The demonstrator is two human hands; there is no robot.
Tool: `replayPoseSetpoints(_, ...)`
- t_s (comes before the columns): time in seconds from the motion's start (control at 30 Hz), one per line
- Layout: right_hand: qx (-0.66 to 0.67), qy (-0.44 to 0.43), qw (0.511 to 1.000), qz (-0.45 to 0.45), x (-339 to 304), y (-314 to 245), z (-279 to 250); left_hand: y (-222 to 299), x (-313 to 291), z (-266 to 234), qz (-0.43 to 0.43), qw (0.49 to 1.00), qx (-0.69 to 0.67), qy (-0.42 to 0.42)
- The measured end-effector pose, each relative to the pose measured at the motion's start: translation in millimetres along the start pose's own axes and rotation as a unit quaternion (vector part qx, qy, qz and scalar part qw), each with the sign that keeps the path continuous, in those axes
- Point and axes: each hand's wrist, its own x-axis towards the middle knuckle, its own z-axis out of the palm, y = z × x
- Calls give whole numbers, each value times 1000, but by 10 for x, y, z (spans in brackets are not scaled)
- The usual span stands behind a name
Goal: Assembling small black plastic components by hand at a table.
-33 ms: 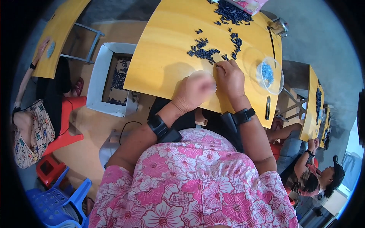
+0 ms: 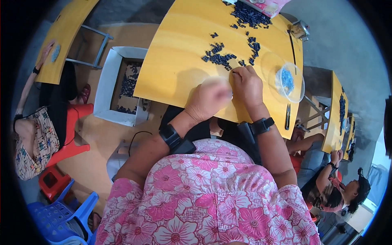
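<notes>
Right hand (image 2: 246, 85): fingertips pinched on a small dark part (image 2: 233, 72), near edge of the dark parts pile (image 2: 218, 58).
Left hand (image 2: 209, 99): blurred, cannot tell the grip.
Package: pink packet (image 2: 267, 5), far right.

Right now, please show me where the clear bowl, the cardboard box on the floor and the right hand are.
clear bowl (image 2: 297, 93): head view, on its near rim.
cardboard box (image 2: 107, 85): head view, on its white left wall.
right hand (image 2: 246, 85): head view, on the back of the hand.
</notes>
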Motion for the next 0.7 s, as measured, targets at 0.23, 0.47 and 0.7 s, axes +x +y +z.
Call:
replayPoseSetpoints(0.23, 10, -5, 1000, -24, -52, -38, -38, 18, -46, 1, 2, 1000, 13, 3)
replayPoseSetpoints(0.47, -77, -8, 995, -69, -148, 10, -29, -11, -18, 0, 8, 1000, 27, 2)
replayPoseSetpoints(0.7, -5, -35, 999, 15, -242, 27, 8, -34, -50, 26, 28, 1000, -7, -2)
